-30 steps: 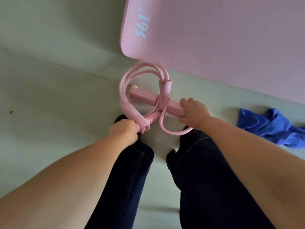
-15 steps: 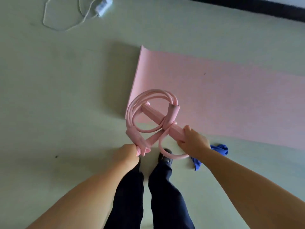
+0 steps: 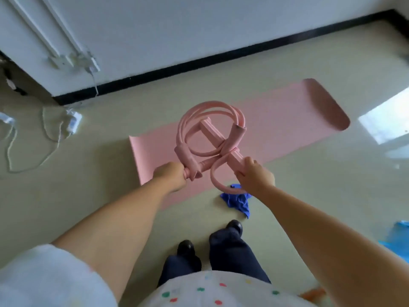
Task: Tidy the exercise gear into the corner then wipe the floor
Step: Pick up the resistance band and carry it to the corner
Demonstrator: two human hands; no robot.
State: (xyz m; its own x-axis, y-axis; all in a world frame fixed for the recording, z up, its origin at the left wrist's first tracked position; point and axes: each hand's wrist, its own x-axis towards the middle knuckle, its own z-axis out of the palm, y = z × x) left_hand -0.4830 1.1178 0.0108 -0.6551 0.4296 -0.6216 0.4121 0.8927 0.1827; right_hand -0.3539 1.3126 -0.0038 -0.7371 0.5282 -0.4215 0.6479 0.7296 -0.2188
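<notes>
I hold a pink pedal resistance band [image 3: 210,138], a bar with looped tubes, up in the air in front of me. My left hand [image 3: 170,176] is closed around its foam handle at the lower left. My right hand [image 3: 254,176] grips the near end of its pink bar. Below it a pink exercise mat [image 3: 276,125] lies flat on the floor, its far end curled up. A crumpled blue cloth [image 3: 236,201] lies on the floor by the mat's near edge, just beyond my feet.
A white wall with a black skirting board [image 3: 199,63] runs behind the mat. White chargers and cables [image 3: 70,122] trail over the floor at the left. Something blue [image 3: 398,238] lies at the right edge. My black shoes [image 3: 186,247] stand on the pale floor.
I have straightened up with the resistance band still in both hands; it rose off the floor. The view now takes in the whole mat, the wall and the cables.
</notes>
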